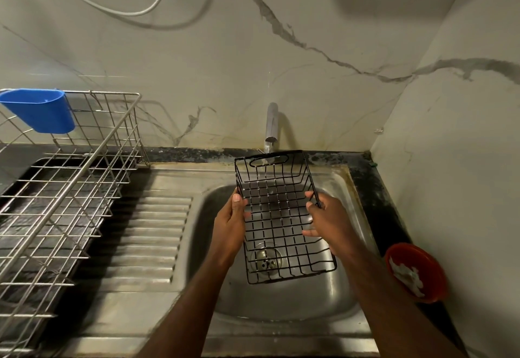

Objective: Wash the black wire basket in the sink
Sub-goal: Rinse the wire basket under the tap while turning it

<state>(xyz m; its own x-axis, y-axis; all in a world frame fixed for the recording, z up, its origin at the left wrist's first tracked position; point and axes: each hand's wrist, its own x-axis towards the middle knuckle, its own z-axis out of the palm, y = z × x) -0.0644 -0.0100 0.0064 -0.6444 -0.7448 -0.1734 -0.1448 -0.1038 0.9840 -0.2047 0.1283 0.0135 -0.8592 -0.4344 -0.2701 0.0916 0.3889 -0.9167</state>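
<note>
The black wire basket [281,217] hangs tilted over the steel sink [284,301], its handle end up under the tap [271,126]. My left hand [232,222] grips the basket's left side, thumb on the wire wall. My right hand [326,217] holds the right side, fingers curled round the rim wire. A thin stream of water falls from the tap onto the basket's upper end. The drain [266,259] shows through the basket's grid.
A metal dish rack [64,188] with a blue plastic cup [39,110] stands on the left over a dark tray. The ribbed drainboard [152,233] lies between rack and sink. A red bowl [416,271] with white scraps sits at the right by the wall.
</note>
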